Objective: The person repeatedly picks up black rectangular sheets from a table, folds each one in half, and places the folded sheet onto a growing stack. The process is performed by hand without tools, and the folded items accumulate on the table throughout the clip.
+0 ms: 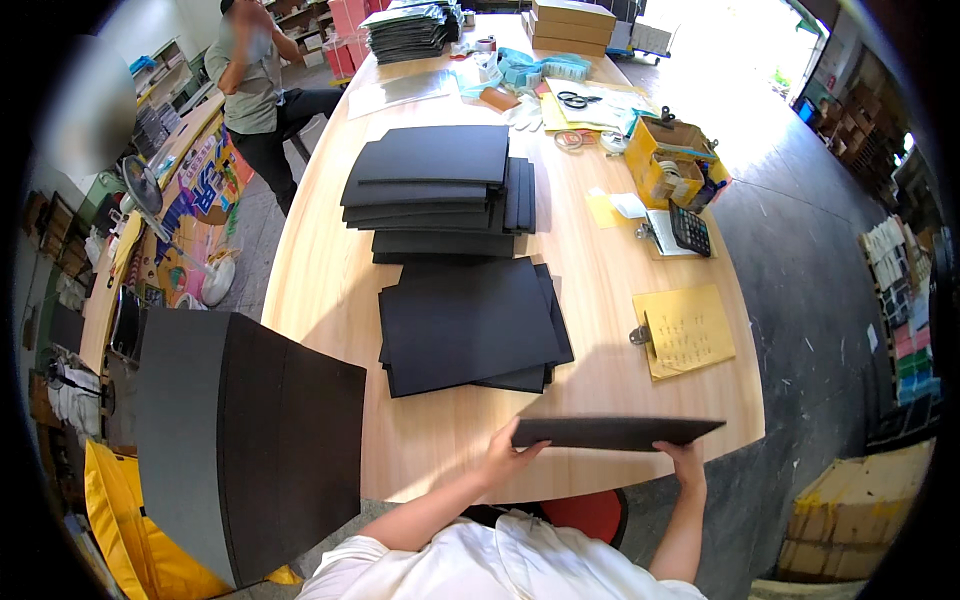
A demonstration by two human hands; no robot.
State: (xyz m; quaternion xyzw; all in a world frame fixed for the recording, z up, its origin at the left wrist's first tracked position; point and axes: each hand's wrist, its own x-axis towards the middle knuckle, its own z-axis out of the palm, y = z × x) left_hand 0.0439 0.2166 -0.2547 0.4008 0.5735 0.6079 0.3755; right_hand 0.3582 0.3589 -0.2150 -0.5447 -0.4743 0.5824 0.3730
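A thin black sheet, perhaps foam board (615, 434), is held up over the near edge of the table, seen almost edge-on. My left hand (508, 455) grips its left end, thumb along the lower edge. At its right end, my right hand (684, 460) pinches the lower edge. Just beyond lies a loose pile of similar black sheets (465, 322), their corners out of line. Farther back stands a taller stack of black sheets (430, 160). A big dark block of stacked sheets (290, 430) rises at the table's left side.
A yellow clipped paper pad (690, 330) lies right of the pile. Behind it are a calculator (689, 230), a yellow box (665, 160) of supplies and scissors (577, 99). Cardboard boxes (570, 27) stand at the far end. Another person (258, 90) sits at the far left.
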